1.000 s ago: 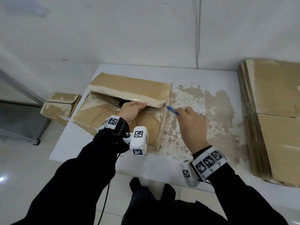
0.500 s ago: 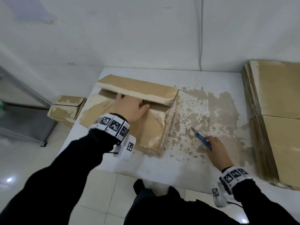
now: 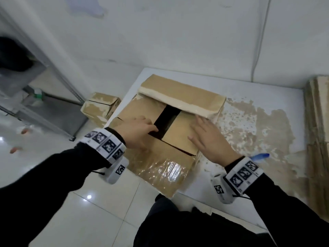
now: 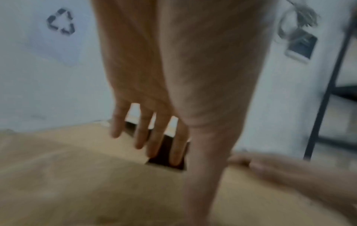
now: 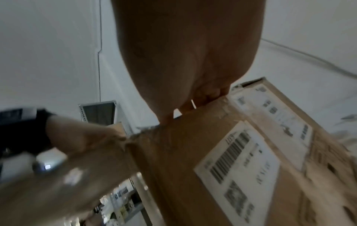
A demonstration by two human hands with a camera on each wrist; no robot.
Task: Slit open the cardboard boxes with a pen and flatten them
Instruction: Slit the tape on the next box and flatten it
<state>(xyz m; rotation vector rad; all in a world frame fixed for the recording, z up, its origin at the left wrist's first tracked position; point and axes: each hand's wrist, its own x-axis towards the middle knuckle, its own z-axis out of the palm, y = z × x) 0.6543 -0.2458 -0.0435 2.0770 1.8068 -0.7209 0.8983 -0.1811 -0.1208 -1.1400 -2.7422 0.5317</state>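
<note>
A taped brown cardboard box (image 3: 181,97) stands on the white table (image 3: 249,90) with its top open. The far flap is raised and the near flap hangs down over the table edge. Two inner flaps lie flat with a dark gap (image 3: 167,116) between them. My left hand (image 3: 142,127) rests on the left inner flap, its straight fingers (image 4: 154,137) reaching over the gap. My right hand (image 3: 204,138) lies flat on the right inner flap. The blue pen (image 3: 260,155) lies on the table behind my right wrist. The box side (image 5: 173,152) bears a barcode label (image 5: 239,160).
A smaller taped box (image 3: 99,107) sits on the floor left of the table. Flattened cardboard (image 3: 316,122) is stacked along the table's right side. A metal shelf frame (image 3: 53,104) stands at the left. The wall is right behind the table.
My right hand has let go of the pen, which now lies on the table, and has come onto the box. The near flap is folded down, and my left hand has shifted onto the left inner flap.
</note>
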